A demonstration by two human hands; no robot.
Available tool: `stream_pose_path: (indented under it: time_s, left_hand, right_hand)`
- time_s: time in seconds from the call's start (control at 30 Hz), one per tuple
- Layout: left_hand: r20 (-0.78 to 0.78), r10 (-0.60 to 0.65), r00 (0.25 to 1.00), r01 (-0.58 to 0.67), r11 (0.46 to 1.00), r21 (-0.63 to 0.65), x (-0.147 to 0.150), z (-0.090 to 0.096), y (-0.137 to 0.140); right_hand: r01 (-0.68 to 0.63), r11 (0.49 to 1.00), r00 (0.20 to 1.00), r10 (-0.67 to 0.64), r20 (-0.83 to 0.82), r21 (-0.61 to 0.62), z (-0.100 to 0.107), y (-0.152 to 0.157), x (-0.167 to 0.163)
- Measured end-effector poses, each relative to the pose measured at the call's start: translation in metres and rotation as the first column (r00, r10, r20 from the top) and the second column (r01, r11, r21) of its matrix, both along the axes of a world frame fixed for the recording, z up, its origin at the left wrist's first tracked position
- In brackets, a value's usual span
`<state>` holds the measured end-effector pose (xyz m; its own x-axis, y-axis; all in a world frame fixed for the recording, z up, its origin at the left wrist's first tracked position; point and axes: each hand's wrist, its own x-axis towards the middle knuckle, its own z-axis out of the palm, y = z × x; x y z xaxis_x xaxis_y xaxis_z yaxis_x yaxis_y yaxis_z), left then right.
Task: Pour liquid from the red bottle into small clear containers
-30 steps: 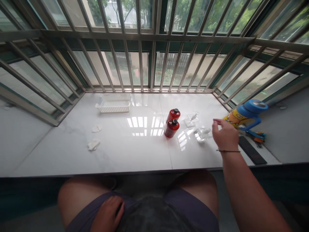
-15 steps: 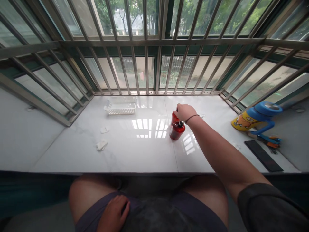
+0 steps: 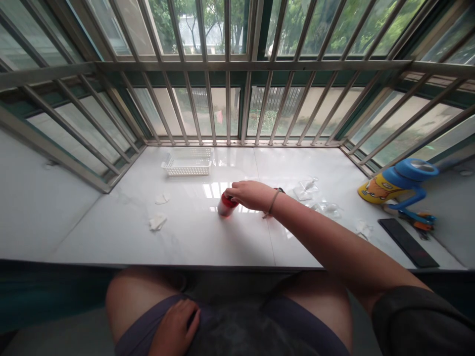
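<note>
My right hand [image 3: 249,194] reaches across the white countertop [image 3: 208,242] with its fingers closed round the top of a small red bottle [image 3: 226,205]. That bottle is blurred and leans a little; I cannot tell whether its base touches the surface. A second red bottle [image 3: 269,216] is mostly hidden behind my right wrist, with only bits of it and its black top showing. My left hand [image 3: 177,321] rests on my left thigh, thumb apart from the fingers, holding nothing.
A white perforated basket [image 3: 187,170] stands at the back left. Crumpled white scraps [image 3: 158,221] lie left; clear plastic packaging [image 3: 307,188] lies beyond my right forearm. A blue-yellow drinking bottle [image 3: 393,180], keys [image 3: 423,222] and a black phone [image 3: 406,242] are at right. Metal bars [image 3: 245,66] line the window.
My right hand has moved left and towards me, carrying one red bottle away from beside the other. The clear packaging behind my arm has come into view. My left hand has stayed put.
</note>
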<state>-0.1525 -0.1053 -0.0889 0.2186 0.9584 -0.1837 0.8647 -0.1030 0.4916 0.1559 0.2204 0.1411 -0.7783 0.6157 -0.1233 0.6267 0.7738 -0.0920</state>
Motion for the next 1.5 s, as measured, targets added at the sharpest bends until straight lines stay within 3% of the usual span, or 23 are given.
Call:
stream_pose_path:
  time_s: [0.17,0.33,0.43,0.53,0.57,0.6,0.7,0.77,0.9,1.13,1.33,1.5]
  left_hand:
    - [-0.006,-0.007,1.0,0.007,1.0,-0.011,-0.001,-0.003,0.001]
    - [-0.01,-0.008,1.0,0.007,1.0,-0.025,-0.002,-0.005,0.003]
    - [-0.004,-0.007,1.0,0.007,1.0,-0.022,-0.002,-0.006,0.003]
    - [0.006,-0.005,1.0,0.005,1.0,-0.022,-0.001,-0.006,0.003]
    - [0.01,-0.004,1.0,0.004,1.0,-0.024,-0.001,-0.005,0.003]
    - [0.014,-0.001,1.0,0.001,1.0,-0.023,-0.001,-0.005,0.003]
    - [0.02,0.009,1.0,-0.009,1.0,-0.016,-0.001,-0.004,0.004]
    - [0.021,0.014,1.0,-0.014,1.0,-0.004,-0.001,-0.003,0.004]
    - [0.016,0.012,1.0,-0.012,1.0,0.017,0.0,-0.002,0.004]
    - [-0.003,-0.002,1.0,0.002,1.0,0.001,0.001,0.002,0.006]
    - [0.0,-0.004,1.0,0.004,1.0,-0.007,0.0,0.0,0.005]
    - [-0.014,-0.011,1.0,0.011,1.0,-0.023,0.001,0.0,0.006]
  right_hand:
    - [-0.191,0.978,0.981,0.194,-0.028,0.078,-0.009,-0.026,-0.013]
    - [-0.252,0.96,0.962,0.262,-0.073,0.123,-0.006,-0.055,-0.011]
    - [-0.134,0.98,0.977,0.156,-0.146,0.149,0.002,-0.058,0.01]
    - [0.182,0.96,0.974,-0.147,-0.173,0.214,0.01,-0.039,0.054]
    - [0.332,0.91,0.941,-0.3,-0.157,0.248,0.012,-0.029,0.073]
    - [0.486,0.827,0.874,-0.468,-0.132,0.283,0.012,-0.018,0.094]
    - [0.805,0.5,0.512,-0.857,0.052,0.319,0.006,0.012,0.154]
    - [0.849,0.454,0.431,-0.891,0.145,0.27,-0.002,0.025,0.185]
    - [0.82,0.543,0.502,-0.834,0.229,0.179,-0.019,0.028,0.212]
    - [0.705,0.703,0.667,-0.701,0.254,0.088,-0.022,-0.006,0.2]
    - [0.523,0.844,0.843,-0.492,0.218,-0.119,-0.018,-0.054,0.16]
    - [0.291,0.935,0.957,-0.288,0.046,-0.203,-0.022,-0.086,0.109]
